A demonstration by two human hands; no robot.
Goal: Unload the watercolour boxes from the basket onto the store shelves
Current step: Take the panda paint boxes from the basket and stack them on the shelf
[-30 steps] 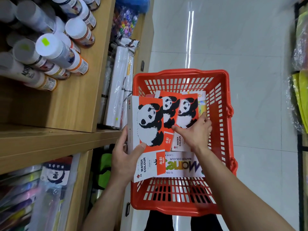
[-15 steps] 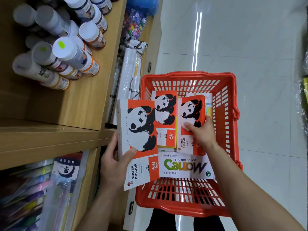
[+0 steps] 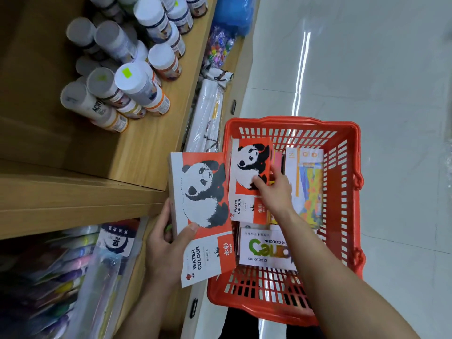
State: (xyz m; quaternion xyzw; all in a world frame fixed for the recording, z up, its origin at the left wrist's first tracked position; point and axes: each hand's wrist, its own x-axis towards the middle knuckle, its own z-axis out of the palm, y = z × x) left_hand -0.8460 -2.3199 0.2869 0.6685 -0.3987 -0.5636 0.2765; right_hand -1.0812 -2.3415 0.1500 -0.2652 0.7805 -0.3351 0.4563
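Observation:
A red plastic basket [image 3: 347, 192] stands on the floor beside wooden shelves. My left hand [image 3: 163, 248] grips a large orange-and-white panda watercolour box [image 3: 200, 206] by its lower left edge, held over the basket's left rim next to the shelf front. My right hand [image 3: 276, 192] reaches into the basket and pinches a smaller panda watercolour box [image 3: 247, 167], thumb on its face. Below it lies a white "12 colours" box [image 3: 264, 248]. A colourful painted box [image 3: 308, 187] leans at the right inside the basket.
The wooden shelf [image 3: 122, 152] on the left carries several acrylic paint bottles [image 3: 132, 86] lying and standing. A lower shelf holds bagged brushes and pens [image 3: 73, 277]. White rolled packages [image 3: 205, 116] stand between shelf and basket. Glossy tiled floor [image 3: 367, 69] lies to the right.
My left hand has carried the large panda box further left, toward the shelf. My right hand has shifted from the right-hand panda box onto the small panda box left of it.

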